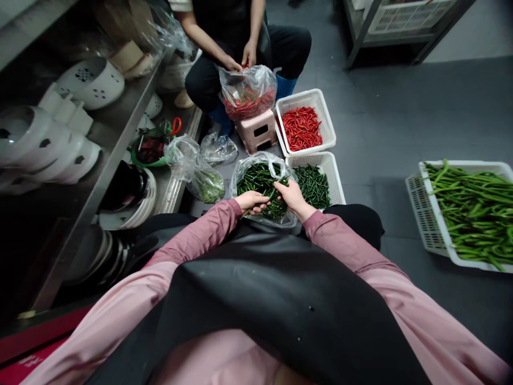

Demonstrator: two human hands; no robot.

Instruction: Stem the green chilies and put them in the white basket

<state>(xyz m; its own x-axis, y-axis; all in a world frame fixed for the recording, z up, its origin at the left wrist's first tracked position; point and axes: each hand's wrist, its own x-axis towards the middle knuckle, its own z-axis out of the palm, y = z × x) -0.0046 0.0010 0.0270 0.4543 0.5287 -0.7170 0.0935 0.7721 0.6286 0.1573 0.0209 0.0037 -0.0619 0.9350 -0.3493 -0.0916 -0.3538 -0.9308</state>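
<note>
Both of my hands are over a clear plastic bag (236, 179) filled with green chili peppers (256, 176). My left hand (252, 200) has its fingers closed around green chilies, with thin stems poking out below. Close beside it, my right hand (291, 195) pinches green chilies at the other end, thumb and forefinger together. How many chilies lie between the hands is too small to tell. Just right of the bag stands a white basket (337, 179) holding more green chilies (311, 184), partly behind my right hand.
Opposite me a seated person's hands (244, 59) work over a bag of red chilies (248, 101) on a pink stool (256, 131). A white basket of red chilies (301, 128) stands beside it. Long green beans (476, 214) fill a basket at right. A metal shelf (120, 144) with white bowls borders the left.
</note>
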